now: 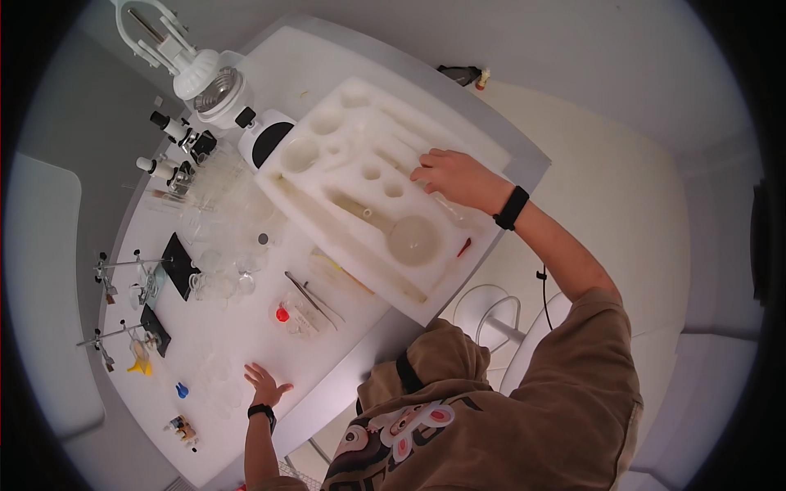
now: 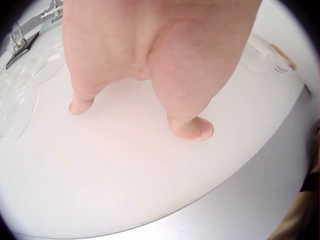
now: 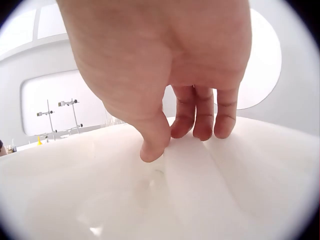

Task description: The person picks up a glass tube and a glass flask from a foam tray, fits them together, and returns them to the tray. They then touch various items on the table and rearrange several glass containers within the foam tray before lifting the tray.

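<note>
My right hand (image 1: 463, 178) reaches over a thick white foam tray (image 1: 344, 173) with shaped hollows, palm down. In the right wrist view its bent fingers (image 3: 202, 131) touch a raised foam ridge (image 3: 192, 172), with the thumb lower on the near side; nothing shows held between them. Just below this hand in the head view, a clear glass piece (image 1: 452, 210) lies in a hollow. A round glass flask (image 1: 415, 240) sits in a larger hollow. My left hand (image 1: 264, 385) rests on the white table (image 1: 360, 327), fingers and thumb spread, holding nothing.
Glassware (image 1: 221, 196) crowds the table's far side. A bag with a red item (image 1: 282, 314) and tweezers (image 1: 303, 288) lie between the hands. Two clamp stands (image 1: 155, 327), a yellow funnel (image 1: 141, 368) and a blue piece (image 1: 182, 390) are left. A small red object (image 1: 464, 246) lies on the tray.
</note>
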Tool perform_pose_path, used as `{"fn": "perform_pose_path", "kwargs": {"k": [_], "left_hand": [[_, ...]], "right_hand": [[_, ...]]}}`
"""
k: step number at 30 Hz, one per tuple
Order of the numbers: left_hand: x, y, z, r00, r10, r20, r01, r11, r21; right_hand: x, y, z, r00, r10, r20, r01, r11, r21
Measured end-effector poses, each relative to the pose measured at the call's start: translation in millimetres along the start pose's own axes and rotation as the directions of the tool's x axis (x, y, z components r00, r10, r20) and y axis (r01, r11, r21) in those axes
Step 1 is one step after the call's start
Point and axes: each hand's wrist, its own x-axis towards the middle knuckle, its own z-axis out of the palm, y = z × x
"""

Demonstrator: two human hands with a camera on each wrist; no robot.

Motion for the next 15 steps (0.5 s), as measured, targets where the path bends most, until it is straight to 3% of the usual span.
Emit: {"fn": "perform_pose_path", "kwargs": {"k": [2, 15], "left_hand": [[10.7, -11.2, 11.3, 0.999, -0.006, -0.051, 0.008, 0.999, 0.041], [8.2, -6.2, 6.3, 0.998, -0.053, -0.027, 0.054, 0.998, 0.031]], "right_hand": [[2.3, 2.5, -1.7, 0.999, -0.034, 0.016, 0.034, 0.999, 0.005], [10.6, 8.1, -6.4, 0.985, -0.115, 0.131, 0.122, 0.991, -0.049]]}}
